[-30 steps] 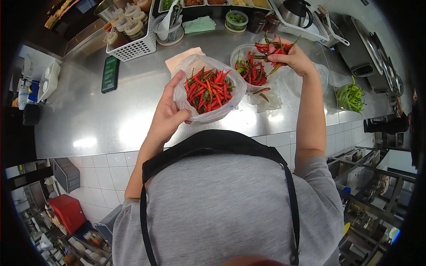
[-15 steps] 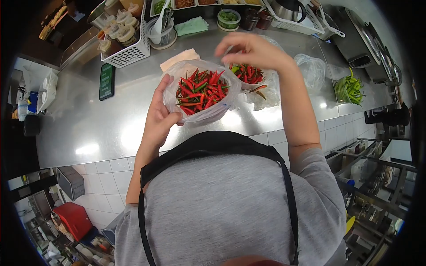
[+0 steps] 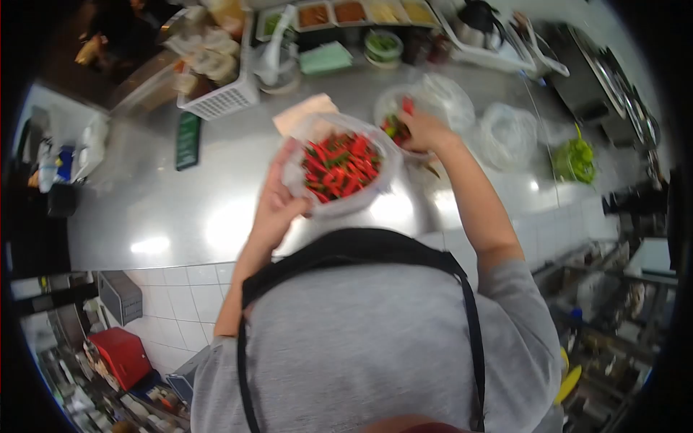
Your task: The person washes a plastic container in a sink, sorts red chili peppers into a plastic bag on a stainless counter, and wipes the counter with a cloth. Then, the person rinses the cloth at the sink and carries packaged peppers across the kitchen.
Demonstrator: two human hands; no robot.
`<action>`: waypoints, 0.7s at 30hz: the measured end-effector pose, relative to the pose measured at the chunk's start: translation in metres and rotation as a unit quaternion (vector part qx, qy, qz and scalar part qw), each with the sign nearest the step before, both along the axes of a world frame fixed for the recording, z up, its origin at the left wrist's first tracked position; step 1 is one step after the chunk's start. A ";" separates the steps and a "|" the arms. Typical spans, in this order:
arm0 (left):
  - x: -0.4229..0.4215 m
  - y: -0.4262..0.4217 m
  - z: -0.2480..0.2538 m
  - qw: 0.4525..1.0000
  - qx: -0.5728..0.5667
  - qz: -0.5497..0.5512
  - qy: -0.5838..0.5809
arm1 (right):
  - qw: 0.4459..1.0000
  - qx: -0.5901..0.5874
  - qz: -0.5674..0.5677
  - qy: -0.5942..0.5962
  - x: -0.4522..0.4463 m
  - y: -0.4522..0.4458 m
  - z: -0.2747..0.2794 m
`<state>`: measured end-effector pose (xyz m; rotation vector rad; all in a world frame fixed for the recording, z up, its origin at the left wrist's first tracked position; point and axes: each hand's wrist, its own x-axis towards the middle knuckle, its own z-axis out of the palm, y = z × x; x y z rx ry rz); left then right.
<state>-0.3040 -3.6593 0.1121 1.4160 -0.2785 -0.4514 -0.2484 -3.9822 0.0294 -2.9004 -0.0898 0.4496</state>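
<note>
My left hand point(image 3: 276, 204) is closed around the left side of a clear plastic bag point(image 3: 390, 164), thumb at the near edge. Its wide mouth shows many red chillies point(image 3: 341, 167) with a few green ones among them. To the right, my right hand point(image 3: 428, 133) reaches down into a round tub point(image 3: 385, 101) of red and green chillies point(image 3: 393, 130). Those fingers are blurred and partly hidden, so what they grip is unclear. A loose dark chilli point(image 3: 432, 170) lies near the tub on the steel counter.
A peach cloth point(image 3: 306, 112) lies behind the bag, a phone point(image 3: 188, 141) to the left. Crumpled plastic bags point(image 3: 508, 136) and a bag of green chillies point(image 3: 575, 160) are on the right. A white basket of bottles point(image 3: 225, 102) and a green cloth point(image 3: 325, 58) stand along the back.
My right hand has come down from above the tub into its chillies. My left hand still holds the bag; the whole view has shifted slightly.
</note>
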 end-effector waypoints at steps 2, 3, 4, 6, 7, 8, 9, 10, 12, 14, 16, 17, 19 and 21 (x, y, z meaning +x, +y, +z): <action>0.000 0.003 -0.003 1.000 -0.029 -0.012 0.003 | 0.999 0.021 0.029 -0.017 0.004 -0.005 -0.010; 0.000 0.005 -0.004 0.999 -0.036 -0.022 0.025 | 0.999 0.033 0.017 0.019 0.002 0.001 0.006; 0.000 0.005 -0.003 0.998 -0.047 -0.024 0.042 | 0.998 0.050 0.026 0.036 0.003 -0.006 0.005; -0.001 0.006 0.004 0.997 -0.055 -0.023 0.048 | 0.999 0.035 -0.011 0.021 -0.004 0.001 0.016; -0.001 0.007 0.002 0.997 -0.042 -0.031 0.054 | 0.999 0.036 0.001 0.014 -0.007 0.005 0.014; 0.000 0.006 0.002 0.998 -0.038 -0.030 0.047 | 1.000 0.006 -0.010 -0.016 -0.009 0.008 0.010; 0.001 0.006 0.000 0.998 -0.033 -0.031 0.042 | 0.998 -0.024 -0.025 -0.045 -0.007 0.010 0.006; 0.001 0.007 0.000 0.998 -0.033 -0.028 0.040 | 0.998 -0.024 -0.022 -0.047 -0.005 0.010 0.008; 0.000 0.005 0.001 0.998 -0.023 -0.032 0.039 | 1.000 0.001 -0.014 -0.012 -0.005 0.008 0.010; -0.001 0.008 0.002 0.998 -0.030 -0.031 0.036 | 1.000 0.024 0.007 0.015 0.004 0.004 0.010; -0.003 0.006 -0.004 0.998 -0.043 -0.023 0.026 | 0.998 0.041 0.045 -0.001 0.001 -0.009 -0.002; -0.003 0.006 -0.003 0.998 -0.038 -0.038 0.040 | 0.996 0.036 0.066 -0.046 0.000 -0.013 -0.014; -0.005 0.001 -0.001 0.999 -0.035 -0.022 0.015 | 0.996 0.047 0.068 -0.021 -0.001 -0.012 -0.008; -0.005 -0.002 0.001 1.000 -0.017 -0.021 0.011 | 0.991 0.085 0.102 -0.020 -0.002 -0.015 0.005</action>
